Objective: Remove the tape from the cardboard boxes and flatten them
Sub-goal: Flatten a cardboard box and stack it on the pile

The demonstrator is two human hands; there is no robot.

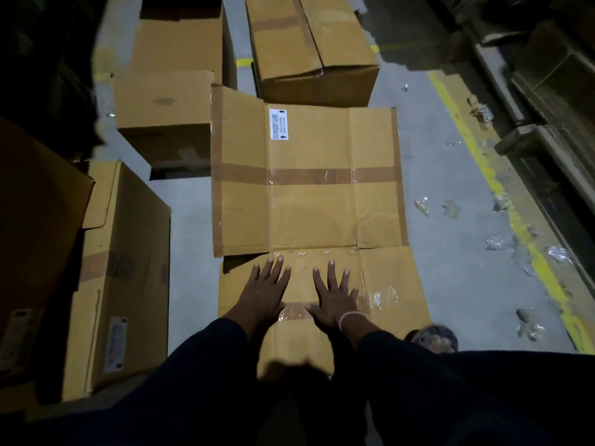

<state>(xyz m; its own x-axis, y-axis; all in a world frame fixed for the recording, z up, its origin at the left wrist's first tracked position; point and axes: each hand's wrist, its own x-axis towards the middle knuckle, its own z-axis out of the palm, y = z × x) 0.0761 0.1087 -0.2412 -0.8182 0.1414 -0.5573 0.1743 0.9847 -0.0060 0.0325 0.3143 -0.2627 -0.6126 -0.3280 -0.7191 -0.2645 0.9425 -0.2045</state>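
the flattened box [306,188] lies on the grey floor [190,201] right in front of the person, its near flap [383,284] spread toward them. the left hand [265,289] and right hand [331,297] both lie flat on that near flap, fingers straight and spread wide, pressing down and gripping nothing. the step in hand looks like the flattening itself, pushing the cardboard down so it stays flat. a strip of brown tape [306,176] runs across the middle of the box, and a shiny patch of clear tape [293,312] sits between the wrists, so the tape is not all off. the next move probably calls for picking up a tape edge with a fingernail and peeling it along its length.

around it stand at least 4 boxes not yet flattened: 1 with a taped top [309,49] just beyond, 1 closed box [164,114] to the far left, another [180,37] behind that, and an open box [125,272] lying close on the left. crumpled tape scraps [421,206] litter the floor to the right, near a yellow line [476,156]. dark shelving [547,91] runs along the right edge. the boxes crowd the far and left sides closely, leaving little room to slide the flat one away.
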